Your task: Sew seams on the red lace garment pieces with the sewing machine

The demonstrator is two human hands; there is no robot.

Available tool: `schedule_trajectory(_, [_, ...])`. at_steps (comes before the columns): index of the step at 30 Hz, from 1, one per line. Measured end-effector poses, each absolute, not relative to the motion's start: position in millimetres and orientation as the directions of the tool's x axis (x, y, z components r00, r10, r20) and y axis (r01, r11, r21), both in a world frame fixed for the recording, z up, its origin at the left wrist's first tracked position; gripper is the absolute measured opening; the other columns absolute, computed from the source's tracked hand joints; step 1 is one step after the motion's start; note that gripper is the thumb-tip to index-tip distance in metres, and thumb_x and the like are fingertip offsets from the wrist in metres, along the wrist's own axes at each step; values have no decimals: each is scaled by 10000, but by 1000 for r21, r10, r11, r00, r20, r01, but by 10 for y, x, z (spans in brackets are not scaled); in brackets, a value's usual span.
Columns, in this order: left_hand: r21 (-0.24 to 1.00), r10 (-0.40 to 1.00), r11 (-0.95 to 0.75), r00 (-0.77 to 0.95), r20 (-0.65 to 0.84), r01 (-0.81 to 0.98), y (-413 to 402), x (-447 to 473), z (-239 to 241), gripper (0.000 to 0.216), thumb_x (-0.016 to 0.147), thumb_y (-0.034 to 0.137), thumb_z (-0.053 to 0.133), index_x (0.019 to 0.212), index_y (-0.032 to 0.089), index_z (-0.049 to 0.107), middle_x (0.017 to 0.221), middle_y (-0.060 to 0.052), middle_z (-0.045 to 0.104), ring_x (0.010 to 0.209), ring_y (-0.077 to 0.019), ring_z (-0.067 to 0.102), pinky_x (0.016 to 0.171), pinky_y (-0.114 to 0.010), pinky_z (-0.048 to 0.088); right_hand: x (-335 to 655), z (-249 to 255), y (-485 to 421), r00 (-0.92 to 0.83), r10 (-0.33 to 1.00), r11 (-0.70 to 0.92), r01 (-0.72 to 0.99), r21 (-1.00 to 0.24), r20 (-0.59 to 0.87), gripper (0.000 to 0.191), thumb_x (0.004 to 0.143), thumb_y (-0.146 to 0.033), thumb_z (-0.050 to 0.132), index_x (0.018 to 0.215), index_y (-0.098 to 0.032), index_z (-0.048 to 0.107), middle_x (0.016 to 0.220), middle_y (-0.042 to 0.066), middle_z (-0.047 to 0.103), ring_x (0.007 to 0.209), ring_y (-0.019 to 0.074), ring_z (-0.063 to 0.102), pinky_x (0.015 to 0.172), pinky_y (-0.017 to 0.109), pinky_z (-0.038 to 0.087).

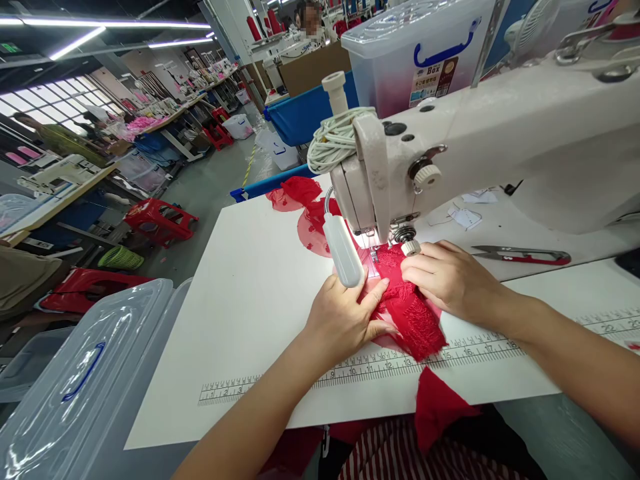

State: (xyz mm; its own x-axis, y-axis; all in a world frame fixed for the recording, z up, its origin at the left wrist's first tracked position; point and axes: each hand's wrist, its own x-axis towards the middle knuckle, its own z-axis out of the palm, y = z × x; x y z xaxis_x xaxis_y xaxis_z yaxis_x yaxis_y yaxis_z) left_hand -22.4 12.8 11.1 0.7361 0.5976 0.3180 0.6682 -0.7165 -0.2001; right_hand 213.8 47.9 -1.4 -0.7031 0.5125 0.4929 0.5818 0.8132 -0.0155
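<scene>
Two bare hands are working near the centre of the frame: the left hand (345, 307) is lying with its digits spread on the red lace fabric (413, 313), while the right hand (445, 277) is showing bent fingers close together; whether they are pinching cannot be told, the thumb being hidden. By this assessment, the layers could be puckering or slipping out of line if the hands were pulling unevenly, and the left fingertips could be straying under the needle if they were sliding upward. The fabric is lying between both hands, touching each, its upper end reaching the presser foot (374, 255) and its lower edge crossing the ruler markings (353, 371). A white lamp head (344, 250) is hanging over the left fingers, partly covering them. Thread snips (523, 255) are lying at right, apart from the right hand. The sewing machine (480, 133) is filling the upper right; a red stool (160, 220) is standing left of centre.
</scene>
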Motion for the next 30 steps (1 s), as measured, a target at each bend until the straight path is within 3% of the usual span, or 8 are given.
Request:
schedule_trajectory(16, [-232, 634, -658, 694, 341, 716, 206, -243, 37, 716, 914, 688, 269, 1279, 177, 612, 1064, -144, 699, 882, -276, 605, 870, -463, 460, 2146, 24, 520, -695, 520, 815, 577, -47, 496, 244, 851, 6, 452, 852, -162, 629, 873, 31, 662, 789, 181, 500, 681, 304, 354])
schedule_trajectory(22, [-194, 579, -728, 741, 341, 658, 262, -273, 44, 759, 893, 712, 304, 1282, 123, 583, 1210, -180, 634, 1078, -324, 587, 938, -513, 456, 2167, -44, 548, -693, 518, 819, 571, -57, 501, 261, 860, -4, 446, 941, -153, 644, 1007, 59, 681, 873, 195, 551, 753, 332, 407])
schedule_trajectory(25, [-141, 527, -792, 781, 334, 594, 273, -272, 59, 706, 927, 666, 307, 1243, 99, 584, 1132, -167, 651, 986, -270, 623, 792, -407, 518, 2192, -70, 549, -697, 535, 815, 574, -75, 478, 274, 867, -14, 446, 994, -163, 637, 1054, 60, 677, 900, 198, 568, 785, 350, 425])
schedule_trajectory(30, [-99, 494, -826, 797, 347, 555, 215, -216, 128, 757, 872, 759, 300, 1065, 102, 624, 825, -88, 632, 678, -183, 575, 605, -321, 454, 2213, -49, 507, -693, 561, 810, 572, -128, 454, 278, 888, -62, 447, 1086, -179, 604, 1103, 63, 670, 974, 210, 585, 835, 374, 447])
